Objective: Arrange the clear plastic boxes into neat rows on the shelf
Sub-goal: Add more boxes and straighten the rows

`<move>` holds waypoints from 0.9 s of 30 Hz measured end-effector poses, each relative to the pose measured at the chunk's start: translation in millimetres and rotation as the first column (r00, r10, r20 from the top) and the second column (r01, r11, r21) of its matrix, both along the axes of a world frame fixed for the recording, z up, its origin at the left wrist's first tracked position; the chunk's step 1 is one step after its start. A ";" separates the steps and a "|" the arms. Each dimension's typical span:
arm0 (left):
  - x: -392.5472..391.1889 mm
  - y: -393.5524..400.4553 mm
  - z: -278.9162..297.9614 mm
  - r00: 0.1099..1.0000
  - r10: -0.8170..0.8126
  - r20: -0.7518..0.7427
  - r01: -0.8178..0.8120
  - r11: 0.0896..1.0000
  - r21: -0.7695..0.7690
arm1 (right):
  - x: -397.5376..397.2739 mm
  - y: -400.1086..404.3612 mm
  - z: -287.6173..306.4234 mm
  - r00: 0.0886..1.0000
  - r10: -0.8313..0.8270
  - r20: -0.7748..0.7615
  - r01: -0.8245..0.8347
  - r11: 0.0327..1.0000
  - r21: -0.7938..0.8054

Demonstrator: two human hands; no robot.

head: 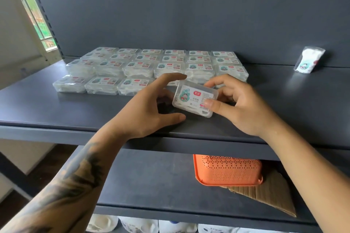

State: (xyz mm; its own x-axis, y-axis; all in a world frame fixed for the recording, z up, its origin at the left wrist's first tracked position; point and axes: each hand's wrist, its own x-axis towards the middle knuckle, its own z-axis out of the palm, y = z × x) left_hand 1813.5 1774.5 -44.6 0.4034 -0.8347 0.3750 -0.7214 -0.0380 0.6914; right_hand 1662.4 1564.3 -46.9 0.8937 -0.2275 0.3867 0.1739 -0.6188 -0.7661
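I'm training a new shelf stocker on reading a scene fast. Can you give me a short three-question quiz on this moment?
1. True or false: the right hand pinches the small clear plastic box with the cartoon label.
2. Where does the orange perforated plastic basket sit? A) on the dark grey top shelf B) on the shelf below C) on the floor
3. Fill in: the front row of arranged clear boxes shows ___ boxes left of the left hand.

Key: 1 true; 2 B; 3 three
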 end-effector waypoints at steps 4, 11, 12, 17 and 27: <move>-2.0 -1.4 -1.7 0.999 0.043 0.021 -0.043 0.999 -0.030 | 0.9 -0.2 -2.9 1.000 -0.016 0.016 0.016 0.999 -0.037; -4.3 -1.0 -1.4 0.992 0.084 0.089 -0.083 0.996 -0.015 | -6.6 6.9 -4.0 0.963 -0.060 0.264 0.176 0.881 -0.439; -4.1 -1.0 -2.1 0.991 0.090 0.094 -0.089 0.996 -0.014 | -7.0 7.6 -4.9 0.956 -0.056 0.288 0.194 0.856 -0.479; -4.8 -1.2 -4.2 0.990 0.093 0.108 -0.093 0.996 -0.007 | -6.4 9.7 -9.6 0.946 -0.049 0.319 0.229 0.799 -0.556; -16.4 32.7 -6.4 0.776 0.338 0.532 -0.450 0.888 0.092 | 0.6 9.5 -7.9 0.981 -0.087 0.176 0.167 0.840 -0.516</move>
